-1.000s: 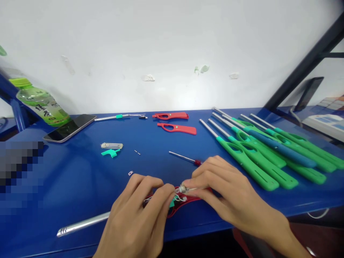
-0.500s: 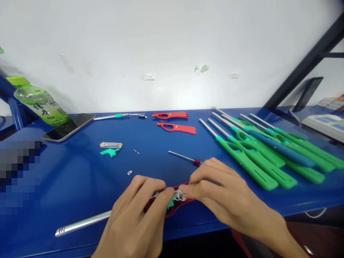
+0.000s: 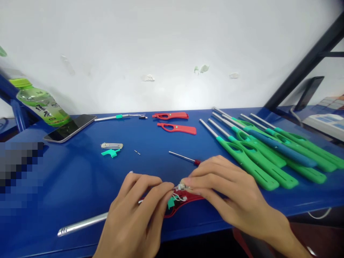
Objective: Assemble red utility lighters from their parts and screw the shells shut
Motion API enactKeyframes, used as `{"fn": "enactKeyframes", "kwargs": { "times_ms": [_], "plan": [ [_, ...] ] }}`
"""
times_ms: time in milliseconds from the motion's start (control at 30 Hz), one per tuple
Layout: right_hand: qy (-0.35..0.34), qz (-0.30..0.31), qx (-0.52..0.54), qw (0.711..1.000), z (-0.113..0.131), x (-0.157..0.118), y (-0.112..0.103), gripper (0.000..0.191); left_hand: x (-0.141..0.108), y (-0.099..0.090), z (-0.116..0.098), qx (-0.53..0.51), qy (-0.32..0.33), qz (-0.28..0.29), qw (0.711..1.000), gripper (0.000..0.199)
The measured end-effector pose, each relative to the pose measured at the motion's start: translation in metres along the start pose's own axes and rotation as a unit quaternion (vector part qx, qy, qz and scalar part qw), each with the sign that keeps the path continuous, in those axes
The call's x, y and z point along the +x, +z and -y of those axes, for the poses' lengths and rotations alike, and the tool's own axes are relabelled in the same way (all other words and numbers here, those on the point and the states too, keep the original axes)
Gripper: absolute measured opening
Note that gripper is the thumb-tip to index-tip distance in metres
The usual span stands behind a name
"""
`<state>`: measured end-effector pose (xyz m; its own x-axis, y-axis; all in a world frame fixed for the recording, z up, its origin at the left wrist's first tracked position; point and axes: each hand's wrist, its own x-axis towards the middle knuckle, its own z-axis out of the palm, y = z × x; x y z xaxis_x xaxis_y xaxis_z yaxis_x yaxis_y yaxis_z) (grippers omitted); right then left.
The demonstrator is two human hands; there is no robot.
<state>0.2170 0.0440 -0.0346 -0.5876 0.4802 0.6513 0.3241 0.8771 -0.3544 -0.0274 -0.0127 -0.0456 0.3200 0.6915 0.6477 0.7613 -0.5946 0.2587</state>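
A red lighter shell (image 3: 188, 197) lies at the table's front edge, with a green trigger piece (image 3: 171, 202) and white wires inside. Its silver tube (image 3: 83, 224) sticks out to the left. My right hand (image 3: 228, 193) pinches a small clear part (image 3: 182, 186) above the shell. With fingers pressed together, my left hand (image 3: 139, 211) reaches the left end of that part; what its fingertips grip is hidden. Behind my right hand lies a screwdriver (image 3: 185, 157) with a red handle.
Green lighters (image 3: 252, 168) lie in a group at right. Two red shell halves (image 3: 177, 128), a clear tank (image 3: 112, 146), a green trigger (image 3: 110, 153) and a tube assembly (image 3: 118, 116) lie farther back. A phone (image 3: 70, 128) and bottle (image 3: 40, 104) are at left.
The clear part has been lifted slightly out of the red shell, showing more of the white wires. My right hand has shifted a little, and its fingers now hold the part higher.
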Motion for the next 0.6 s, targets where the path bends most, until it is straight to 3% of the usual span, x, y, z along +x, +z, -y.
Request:
{"fn": "enactKeyframes", "kwargs": {
  "times_ms": [600],
  "plan": [
    [-0.026,-0.003,-0.019,0.999,0.0024,0.0017,-0.0011,0.024,0.0016,0.0029,-0.0005,-0.003,0.021,0.015,1.0,0.019]
  ]
}}
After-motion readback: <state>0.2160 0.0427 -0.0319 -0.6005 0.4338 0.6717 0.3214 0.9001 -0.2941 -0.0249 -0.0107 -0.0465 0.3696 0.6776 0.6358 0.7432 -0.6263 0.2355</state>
